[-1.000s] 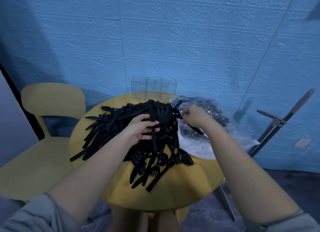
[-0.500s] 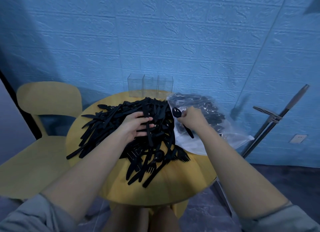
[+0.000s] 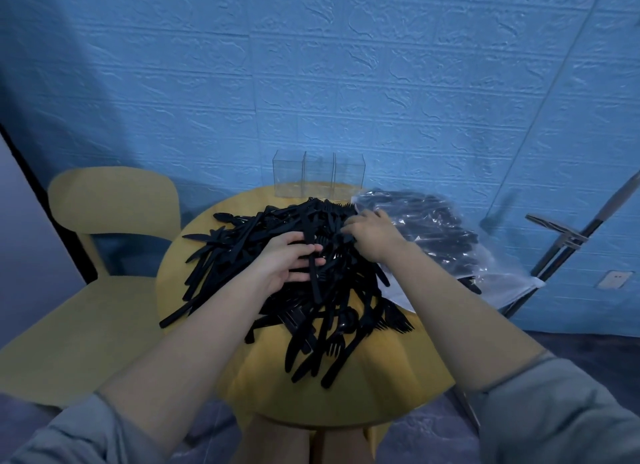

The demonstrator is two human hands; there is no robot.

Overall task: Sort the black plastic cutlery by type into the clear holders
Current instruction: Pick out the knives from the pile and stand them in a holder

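Observation:
A big heap of black plastic cutlery (image 3: 277,256) covers the round yellow table (image 3: 363,401): knives, forks and spoons mixed. Three clear holders (image 3: 318,176) stand in a row at the table's far edge, behind the heap. My left hand (image 3: 284,264) lies on the middle of the heap, thumb and fingers gripping a long black piece (image 3: 316,287) that runs down across the fingers. My right hand (image 3: 374,235) is on the heap's right top with its fingers bent down into the cutlery. The fingertips are hidden, so what they hold is unclear.
A clear plastic bag (image 3: 436,228) with more black cutlery lies on the table's right side, partly over the edge. A yellow chair (image 3: 114,207) stands to the left. A metal stand (image 3: 568,242) leans by the blue wall on the right.
My right hand held a spoon over the bag and has moved left onto the heap; the spoon is no longer visible. My left hand stays on the heap with its piece.

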